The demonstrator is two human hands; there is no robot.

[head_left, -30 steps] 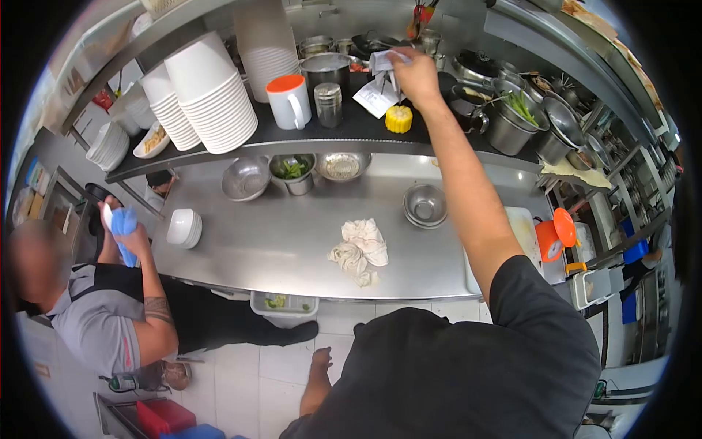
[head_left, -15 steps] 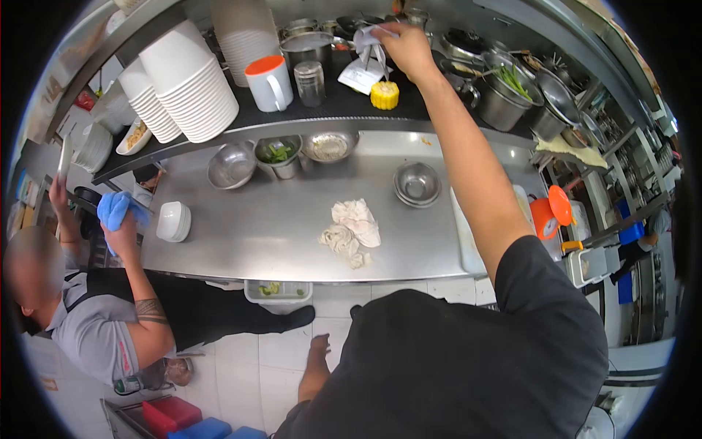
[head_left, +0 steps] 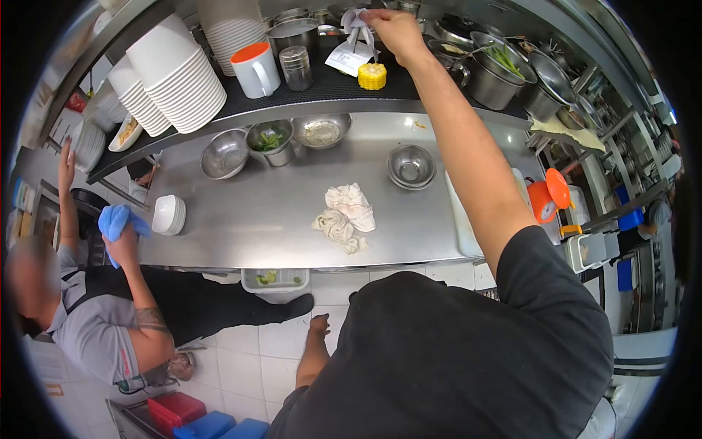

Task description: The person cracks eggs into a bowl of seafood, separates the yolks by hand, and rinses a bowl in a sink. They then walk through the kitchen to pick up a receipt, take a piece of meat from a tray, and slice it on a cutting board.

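Observation:
On the upper shelf, my right hand [head_left: 395, 33] is stretched far forward, its fingers pinching a crumpled white paper slip [head_left: 356, 20]. A printed paper slip [head_left: 349, 58] hangs just below, beside a dark upright prong. At the prong's foot sits a yellow corn-cob piece [head_left: 372, 76]. My left hand [head_left: 319, 325] hangs low at my side over the floor tiles, holding nothing, its fingers loosely apart. Between my arms, two crumpled off-white cloths [head_left: 344, 219] lie on the steel counter [head_left: 248, 212].
Stacked white bowls [head_left: 175, 80], an orange-topped mug [head_left: 255, 69] and pots [head_left: 497, 77] crowd the shelf. Metal bowls [head_left: 411, 167] stand on the counter, an orange scale [head_left: 547, 196] at its right. A co-worker at left grips a blue cloth [head_left: 121, 223]; a vegetable bin [head_left: 276, 279] sits below the counter.
My view has shifted slightly, so shelf and counter sit higher in the picture. My right hand stays at the paper slip. The co-worker's raised hand has moved and no longer shows the pale flat object.

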